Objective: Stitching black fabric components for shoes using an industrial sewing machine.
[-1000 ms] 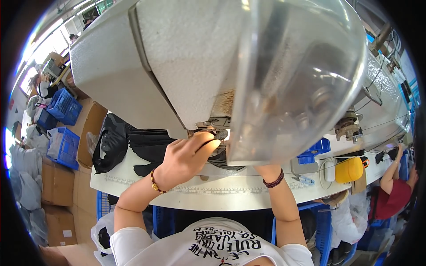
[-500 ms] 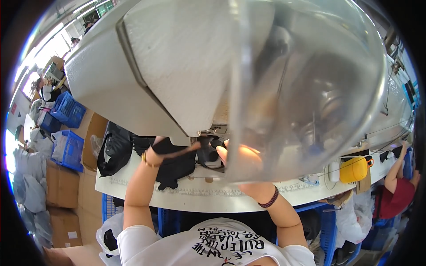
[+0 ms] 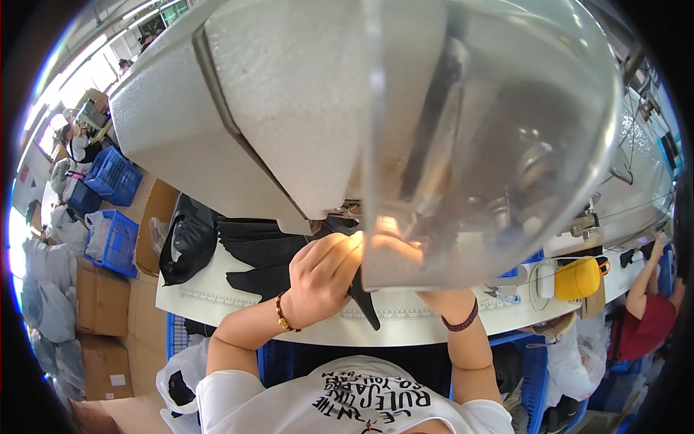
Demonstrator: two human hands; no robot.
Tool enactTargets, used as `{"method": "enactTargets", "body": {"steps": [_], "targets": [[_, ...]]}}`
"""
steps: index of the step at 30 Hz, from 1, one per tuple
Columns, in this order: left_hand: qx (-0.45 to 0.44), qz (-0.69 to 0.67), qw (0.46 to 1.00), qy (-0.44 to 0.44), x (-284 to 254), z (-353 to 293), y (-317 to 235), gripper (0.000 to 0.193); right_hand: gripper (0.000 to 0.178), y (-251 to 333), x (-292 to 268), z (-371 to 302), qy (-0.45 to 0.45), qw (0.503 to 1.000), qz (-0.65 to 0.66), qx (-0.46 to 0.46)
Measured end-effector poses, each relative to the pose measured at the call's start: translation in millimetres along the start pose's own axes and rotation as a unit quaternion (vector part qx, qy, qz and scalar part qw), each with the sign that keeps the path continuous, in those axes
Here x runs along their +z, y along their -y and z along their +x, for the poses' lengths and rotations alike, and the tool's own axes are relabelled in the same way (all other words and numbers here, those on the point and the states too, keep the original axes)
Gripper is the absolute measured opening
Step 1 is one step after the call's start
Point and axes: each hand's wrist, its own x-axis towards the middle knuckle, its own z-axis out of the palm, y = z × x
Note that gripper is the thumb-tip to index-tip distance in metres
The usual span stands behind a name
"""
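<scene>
Fingers bent and pressed together, my left hand [image 3: 322, 278] is closed on a black fabric piece [image 3: 365, 307], whose narrow end hangs below it over the table edge. My right hand [image 3: 401, 253] is close beside it, seen through the clear plastic cover [image 3: 499, 159]. Its fingers look curled together, but what they grip is hidden by glare and blur. Both hands are below the pale sewing machine head [image 3: 289, 101]. More black fabric pieces [image 3: 253, 242] lie fanned out left of my left hand.
A shiny black bundle [image 3: 189, 242] sits at the table's left end. Along the front edge of the white table [image 3: 217, 307] runs a ruler strip. To the right are a yellow container [image 3: 577, 278] and small scissors-like snips [image 3: 502, 295]. Blue crates [image 3: 112, 246] and cartons stand at left.
My left hand has moved right and nearer to me, joining my right hand. The black pieces at left now lie fanned out, and a narrow black end hangs between my hands.
</scene>
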Motion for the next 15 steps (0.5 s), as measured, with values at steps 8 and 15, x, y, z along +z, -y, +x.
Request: {"method": "enactTargets", "body": {"steps": [8, 15], "targets": [[0.000, 0.032, 0.999, 0.028, 3.5, 1.0, -4.3, 0.038, 0.032, -5.7, -3.9, 4.5, -0.037, 0.997, 0.066, -0.002], [-0.098, -0.119, 0.988, -0.006, -2.9, 5.5, 3.7, 0.027, 0.030, -11.1, 3.1, 8.7, -0.026, 0.992, 0.122, 0.002]]}}
